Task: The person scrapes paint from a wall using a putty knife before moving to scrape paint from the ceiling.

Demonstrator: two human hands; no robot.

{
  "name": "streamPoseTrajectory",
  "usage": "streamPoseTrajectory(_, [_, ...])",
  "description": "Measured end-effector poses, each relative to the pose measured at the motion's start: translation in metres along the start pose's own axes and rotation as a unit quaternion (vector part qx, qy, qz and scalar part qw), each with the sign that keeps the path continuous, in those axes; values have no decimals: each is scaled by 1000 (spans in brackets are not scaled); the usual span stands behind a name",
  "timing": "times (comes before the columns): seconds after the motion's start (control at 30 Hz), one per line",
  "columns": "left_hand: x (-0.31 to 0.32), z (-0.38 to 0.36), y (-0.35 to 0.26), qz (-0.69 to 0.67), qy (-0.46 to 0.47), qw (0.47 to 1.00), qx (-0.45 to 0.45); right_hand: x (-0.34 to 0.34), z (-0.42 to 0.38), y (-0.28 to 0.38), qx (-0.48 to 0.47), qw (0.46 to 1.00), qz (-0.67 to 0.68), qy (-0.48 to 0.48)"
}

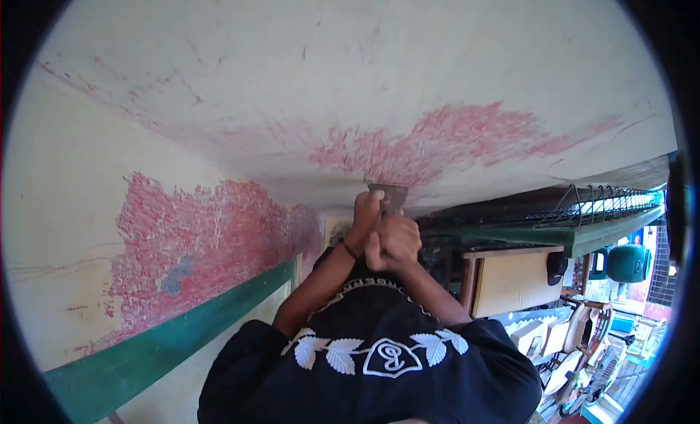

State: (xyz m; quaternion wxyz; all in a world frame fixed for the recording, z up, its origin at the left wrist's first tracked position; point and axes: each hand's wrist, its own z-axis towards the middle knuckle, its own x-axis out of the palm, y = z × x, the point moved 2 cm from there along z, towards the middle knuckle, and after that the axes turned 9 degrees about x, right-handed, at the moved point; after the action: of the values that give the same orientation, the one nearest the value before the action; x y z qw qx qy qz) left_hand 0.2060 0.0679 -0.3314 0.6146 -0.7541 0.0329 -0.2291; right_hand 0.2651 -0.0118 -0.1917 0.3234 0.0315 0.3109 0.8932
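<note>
A flat metal scraper (390, 195) has its blade edge against the pale wall (306, 67), at the lower border of a patch of exposed red paint (437, 136). My right hand (397, 242) is wrapped round the scraper's handle, which is mostly hidden. Close by on the left, my left hand (367, 211) is closed on the scraper near its blade, with a dark band round the wrist. Both arms stretch out from a black shirt (313, 395) with white leaf designs.
Another red patch (197, 234) covers the left wall above a green band (182, 333). At right are a green-edged shelf (583, 238) with a wire rack (612, 201), a tan panel (514, 282), a green container (629, 264) and cluttered chairs (583, 325).
</note>
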Motion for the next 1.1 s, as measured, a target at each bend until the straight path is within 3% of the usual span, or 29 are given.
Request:
streamPoseTrajectory(0.1, [-2,2,-6,121,22,987,101,-3,1,6,4,1000,-11,0])
streamPoseTrajectory(0.13, [-13,7,18,37,8,999,-38,3,-12,-8,22,999,-28,9])
streamPoseTrajectory(0.2, [-16,3,14,195,52,975,97,12,-23,-21,15,999,-44,-5])
streamPoseTrajectory(0.27, [-9,8,17,11,-6,1000,-3,3,5,-5,-19,1000,-8,-6])
streamPoseTrajectory(0.37, [3,-7,-23,-23,20,999,13,2,-10,-3,-5,1000,1,9])
streamPoseTrajectory(0.43, [-2,-6,-10,81,26,994,73,8,-21,-16,3,999,-23,29])
streamPoseTrajectory(0.5, [15,-10,-34,-124,-41,990,-55,4,6,-2,-11,1000,-16,-3])
streamPoseTrajectory(0.57, [8,-8,-25,-82,-27,996,-25,-4,6,7,-12,1000,28,-3])
streamPoseTrajectory(0.7, [-18,6,22,21,-7,1000,-20,5,-19,-15,25,998,-20,45])
streamPoseTrajectory(0.8, [17,-12,-35,-36,-38,998,17,-2,7,1,-10,1000,11,10])
streamPoseTrajectory(0.9, [-1,-6,-7,-77,-19,995,-58,-2,0,-4,-5,999,-16,33])
streamPoseTrajectory(1.0, [6,0,11,-75,-76,994,-16,-5,0,-4,6,999,-32,3])
streamPoseTrajectory(1.1, [5,-3,-6,79,-24,994,76,-14,-1,3,-13,1000,1,17])
